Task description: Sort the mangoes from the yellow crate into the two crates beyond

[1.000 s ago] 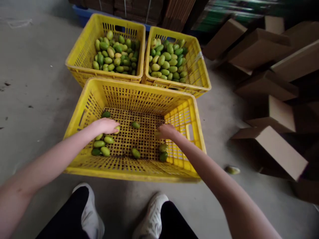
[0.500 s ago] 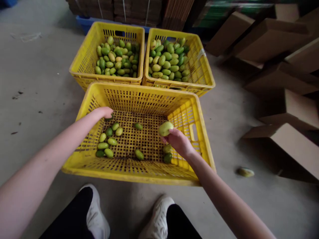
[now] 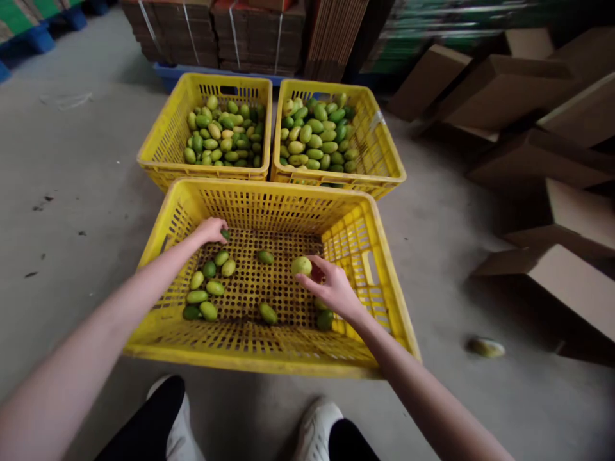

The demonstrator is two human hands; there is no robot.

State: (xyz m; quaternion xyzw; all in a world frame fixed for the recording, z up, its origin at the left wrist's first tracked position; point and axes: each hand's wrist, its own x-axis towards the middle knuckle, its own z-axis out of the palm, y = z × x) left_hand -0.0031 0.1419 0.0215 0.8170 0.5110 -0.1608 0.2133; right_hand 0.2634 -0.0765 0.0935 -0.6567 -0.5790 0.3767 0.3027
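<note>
Both my hands are inside the near yellow plastic crate (image 3: 269, 362), which has a perforated floor. At its far left, my left hand (image 3: 210, 229) is closed on a dark green mango (image 3: 225, 234), mostly covered by the fingers. Toward the right side, my right hand (image 3: 334, 286) grips a pale green mango (image 3: 302, 266) between thumb and fingers, above the crate floor. Several loose mangoes (image 3: 216, 289) lie at the left of the floor. Single ones rest at the middle (image 3: 268, 313) and farther back (image 3: 265, 257). Under my right hand, a dark mango (image 3: 325, 319) is partly hidden.
Behind stand a left yellow crate (image 3: 163, 137) and a right yellow crate (image 3: 384, 150), both holding many mangoes. Open cardboard boxes (image 3: 567, 288) line the right. One mango (image 3: 487, 347) lies on the floor. Bundled flat cardboard (image 3: 168, 32) is at the back.
My right hand has moved left with the pale mango and turned it. My left hand has shifted slightly right with its mango. The view has tilted up a little.
</note>
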